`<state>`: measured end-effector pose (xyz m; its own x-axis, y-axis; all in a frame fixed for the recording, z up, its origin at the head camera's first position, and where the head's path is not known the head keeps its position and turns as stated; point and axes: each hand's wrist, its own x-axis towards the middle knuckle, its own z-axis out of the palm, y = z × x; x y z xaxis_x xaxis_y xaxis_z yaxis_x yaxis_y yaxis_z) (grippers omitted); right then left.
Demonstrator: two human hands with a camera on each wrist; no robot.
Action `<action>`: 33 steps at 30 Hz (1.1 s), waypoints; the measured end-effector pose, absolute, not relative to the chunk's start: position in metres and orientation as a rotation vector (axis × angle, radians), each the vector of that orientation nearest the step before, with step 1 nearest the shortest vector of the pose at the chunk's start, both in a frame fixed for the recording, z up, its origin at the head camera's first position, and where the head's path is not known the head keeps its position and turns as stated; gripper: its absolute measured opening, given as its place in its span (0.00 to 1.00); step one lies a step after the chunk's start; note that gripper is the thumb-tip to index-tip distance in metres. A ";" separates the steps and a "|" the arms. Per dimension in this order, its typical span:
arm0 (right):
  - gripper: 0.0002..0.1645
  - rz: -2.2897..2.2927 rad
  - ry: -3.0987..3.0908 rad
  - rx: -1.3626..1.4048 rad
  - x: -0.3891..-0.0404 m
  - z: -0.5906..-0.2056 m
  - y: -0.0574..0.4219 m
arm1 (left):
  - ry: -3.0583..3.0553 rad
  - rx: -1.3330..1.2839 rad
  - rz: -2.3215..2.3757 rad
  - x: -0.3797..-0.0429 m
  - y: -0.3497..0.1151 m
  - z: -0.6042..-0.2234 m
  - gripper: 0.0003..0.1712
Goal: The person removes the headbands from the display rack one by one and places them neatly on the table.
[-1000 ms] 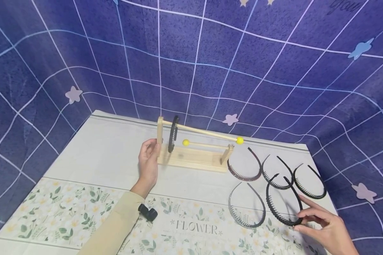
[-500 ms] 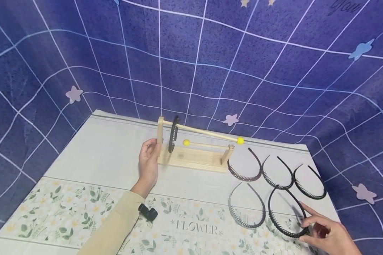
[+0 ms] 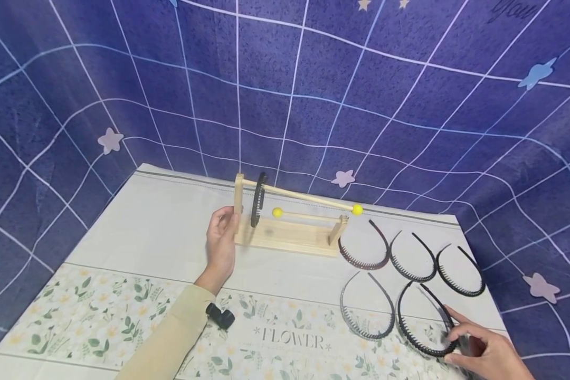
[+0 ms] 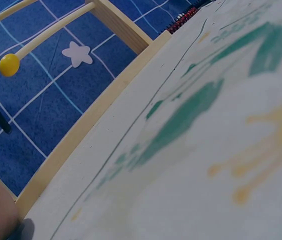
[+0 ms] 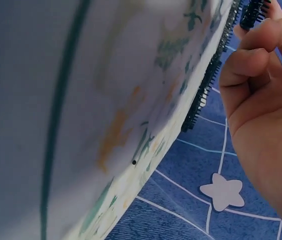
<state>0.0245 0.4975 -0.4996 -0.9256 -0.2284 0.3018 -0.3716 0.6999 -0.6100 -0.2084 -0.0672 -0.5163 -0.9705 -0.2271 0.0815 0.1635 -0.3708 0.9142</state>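
My left hand (image 3: 220, 240) holds the left upright of a pale wooden two-rod rack (image 3: 290, 237), whose base edge (image 4: 92, 121) crosses the left wrist view. A black toothed headband (image 3: 256, 203) hangs around the rack's upper rod near that upright. At the lower right, my right hand (image 3: 486, 348) pinches another black toothed headband (image 3: 415, 343) by its right side, between thumb and fingers. In the right wrist view, a short piece of this headband (image 5: 253, 14) shows at the fingertips; the rest is cut off. Whether it touches the table cannot be told.
Around it lie a grey headband (image 3: 347, 319), a dark red one (image 3: 361, 265) beside the rack's right end, and two black ones (image 3: 415, 278) behind. Yellow balls (image 3: 357, 210) cap the rods. The patterned tablecloth (image 3: 147, 227) meets a blue curtain (image 3: 285, 121) behind.
The headband in my right hand has come down and nearer to me, its ends sinking lower, then shifted slightly left. My left hand and the rack have stayed put.
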 end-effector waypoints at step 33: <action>0.34 1.039 -2.737 0.416 0.016 -0.491 0.472 | -1.585 0.089 -2.426 -0.207 -0.067 -0.514 0.09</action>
<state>0.0161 0.4723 -0.4906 -0.9437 -0.1936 0.2682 -0.3228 0.7159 -0.6191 -0.2069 -0.0670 -0.5140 -0.9690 -0.2336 0.0806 0.1677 -0.3816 0.9090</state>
